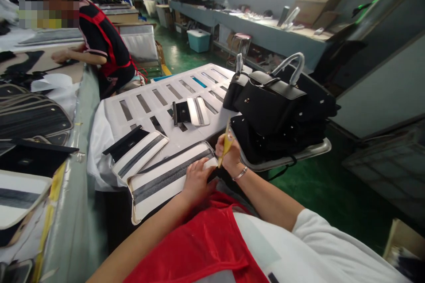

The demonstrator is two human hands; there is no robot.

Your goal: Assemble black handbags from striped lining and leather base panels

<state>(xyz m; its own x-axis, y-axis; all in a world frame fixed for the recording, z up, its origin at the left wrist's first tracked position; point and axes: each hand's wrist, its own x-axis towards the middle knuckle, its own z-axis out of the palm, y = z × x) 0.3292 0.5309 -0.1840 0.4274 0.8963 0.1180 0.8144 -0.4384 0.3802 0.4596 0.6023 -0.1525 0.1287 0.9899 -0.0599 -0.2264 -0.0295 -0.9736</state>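
Where left hand [198, 182] rests, striped panel [163, 181] beneath

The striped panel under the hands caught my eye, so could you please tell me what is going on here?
A person rests their left hand on the striped panel, while their right hand grips a yellow tool, its lower end by the panel's right end. Two smaller striped pieces lie beyond, on a slotted white board. Black bags are piled at the right, and a co-worker sits at the left.
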